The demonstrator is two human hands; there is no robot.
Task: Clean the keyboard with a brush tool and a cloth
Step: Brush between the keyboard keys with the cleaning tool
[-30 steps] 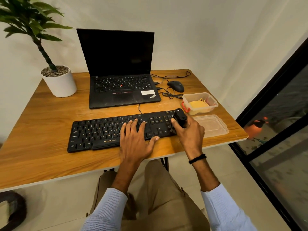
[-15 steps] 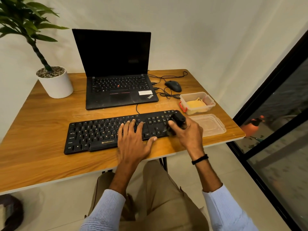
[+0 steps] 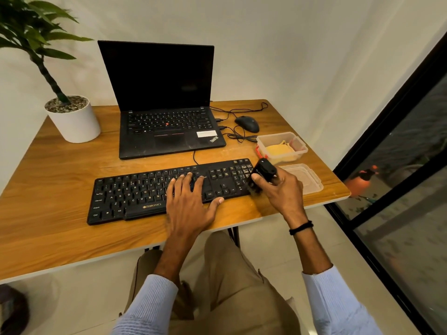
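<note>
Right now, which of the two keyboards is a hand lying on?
The separate black keyboard in front: the left hand lies flat on its keys. The laptop behind it has its own keys, and nothing touches them.

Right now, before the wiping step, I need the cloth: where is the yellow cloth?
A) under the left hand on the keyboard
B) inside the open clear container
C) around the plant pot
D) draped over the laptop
B: the yellow cloth lies inside the open clear container, and the lid lies separately on the table, nearer the front edge.
</note>
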